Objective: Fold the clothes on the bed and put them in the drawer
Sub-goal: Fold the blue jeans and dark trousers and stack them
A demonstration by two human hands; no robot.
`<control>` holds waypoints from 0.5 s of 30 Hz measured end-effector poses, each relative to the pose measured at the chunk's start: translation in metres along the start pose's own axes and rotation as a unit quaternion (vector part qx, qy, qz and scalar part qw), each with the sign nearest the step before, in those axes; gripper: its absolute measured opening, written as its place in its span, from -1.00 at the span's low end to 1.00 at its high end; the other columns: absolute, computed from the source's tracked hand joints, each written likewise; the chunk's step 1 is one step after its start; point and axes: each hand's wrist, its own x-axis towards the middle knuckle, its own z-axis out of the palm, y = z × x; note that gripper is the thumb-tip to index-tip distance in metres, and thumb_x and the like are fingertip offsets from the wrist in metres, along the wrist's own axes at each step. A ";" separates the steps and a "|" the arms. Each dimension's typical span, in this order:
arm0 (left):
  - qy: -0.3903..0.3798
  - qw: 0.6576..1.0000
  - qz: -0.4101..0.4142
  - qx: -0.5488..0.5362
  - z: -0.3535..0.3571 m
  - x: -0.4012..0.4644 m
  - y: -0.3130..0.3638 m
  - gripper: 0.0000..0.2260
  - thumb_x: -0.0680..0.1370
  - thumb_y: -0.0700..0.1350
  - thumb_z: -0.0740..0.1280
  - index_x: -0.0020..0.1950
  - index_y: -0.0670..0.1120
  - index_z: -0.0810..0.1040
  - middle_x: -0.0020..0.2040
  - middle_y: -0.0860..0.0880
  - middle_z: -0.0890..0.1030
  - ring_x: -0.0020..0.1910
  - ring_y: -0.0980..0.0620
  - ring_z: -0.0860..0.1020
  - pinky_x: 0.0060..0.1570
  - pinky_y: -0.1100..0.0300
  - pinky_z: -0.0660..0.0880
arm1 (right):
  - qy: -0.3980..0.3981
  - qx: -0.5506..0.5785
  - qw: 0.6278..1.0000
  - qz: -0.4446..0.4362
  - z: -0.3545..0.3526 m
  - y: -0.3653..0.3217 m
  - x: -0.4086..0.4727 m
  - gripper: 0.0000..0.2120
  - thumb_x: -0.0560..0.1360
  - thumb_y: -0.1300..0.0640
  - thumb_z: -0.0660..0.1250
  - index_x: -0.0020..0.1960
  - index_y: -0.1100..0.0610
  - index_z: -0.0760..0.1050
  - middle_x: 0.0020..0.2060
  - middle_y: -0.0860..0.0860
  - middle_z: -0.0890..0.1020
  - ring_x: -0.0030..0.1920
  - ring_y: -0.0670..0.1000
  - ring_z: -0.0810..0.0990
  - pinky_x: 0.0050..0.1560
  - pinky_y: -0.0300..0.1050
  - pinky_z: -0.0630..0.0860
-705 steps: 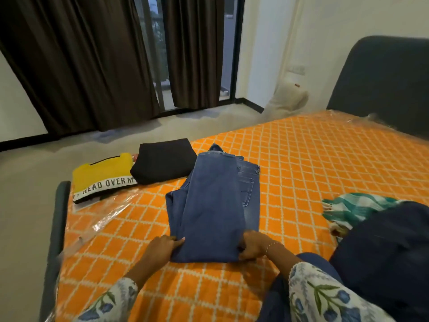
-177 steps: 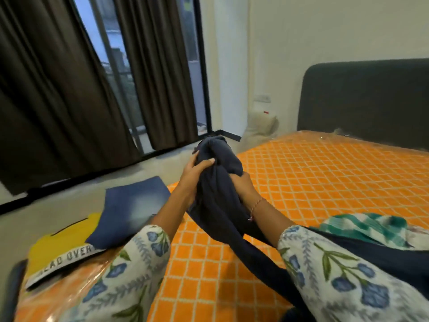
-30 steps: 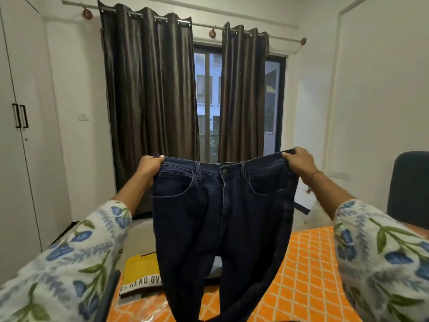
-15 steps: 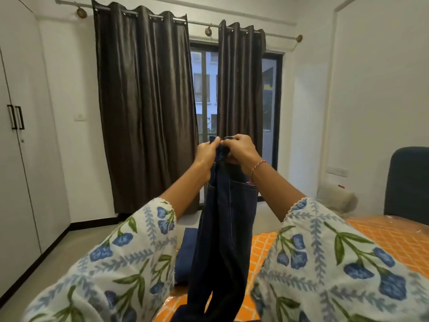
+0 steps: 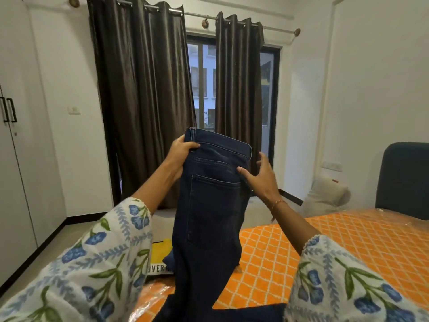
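- Hanging lengthwise in mid-air above the bed (image 5: 362, 242), the dark blue jeans (image 5: 209, 217) are doubled leg over leg, back pocket facing the camera, waistband uppermost
- The left hand (image 5: 180, 154) grips the waistband corner on the jeans' left edge, thumb curled over the front of the denim, fingers hidden behind it
- The right hand (image 5: 262, 177) is at the jeans' right edge, level with the back pocket; fingers are spread and mostly straight, thumb tip touching the denim beside the pocket, the remaining fingers standing off the cloth
- A thin bracelet (image 5: 277, 203) sits on the right wrist; both forearms carry white sleeves (image 5: 92, 263) with a blue floral print
- The lower legs of the jeans run down past the bottom of the frame, in front of the bed's near edge
- Left of the jeans, low on the bed, lies a folded yellow garment (image 5: 160, 254) with a white lettered band; a folded blue garment (image 5: 169, 257) rests on it, largely hidden by the jeans
- The bed has an orange lattice-pattern cover under clear plastic; a dark headboard (image 5: 404, 180) stands well right of the jeans
- Behind the jeans: dark curtains (image 5: 144, 101) flanking a window (image 5: 202, 87)
- Far left of the jeans: a white wardrobe (image 5: 14, 147) with black handles
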 end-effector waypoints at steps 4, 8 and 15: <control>-0.055 0.998 0.007 -0.040 -0.017 -0.005 0.009 -0.78 0.54 -0.38 0.23 -0.01 -0.08 0.54 -0.17 -0.03 0.66 -0.28 0.08 0.64 -0.29 0.23 0.58 | -0.138 0.311 0.925 0.167 0.005 -0.002 -0.007 -0.24 0.50 -0.07 0.32 0.53 0.18 0.05 0.36 0.11 0.40 0.32 0.13 0.45 0.10 -0.17 0.43; -0.071 0.997 0.002 -0.028 -0.043 -0.008 0.005 -0.78 0.54 -0.36 0.24 0.04 -0.09 0.54 -0.19 0.02 0.69 -0.23 0.08 0.66 -0.25 0.23 0.59 | -0.178 0.267 0.941 0.103 0.001 -0.022 0.001 -0.71 0.54 0.05 0.30 0.19 0.19 0.50 0.00 0.07 0.61 0.00 0.06 0.59 -0.09 -0.14 0.54; -0.065 0.974 -0.135 -0.173 -0.070 -0.029 -0.035 -0.63 0.46 0.06 0.29 0.16 -0.12 0.60 0.08 -0.14 0.65 0.00 -0.07 0.65 -0.11 0.10 0.62 | -0.210 0.371 0.896 0.122 0.001 -0.057 0.010 -0.85 0.55 0.14 0.29 0.07 0.19 0.52 -0.09 0.12 0.65 -0.16 0.05 0.65 -0.22 -0.09 0.65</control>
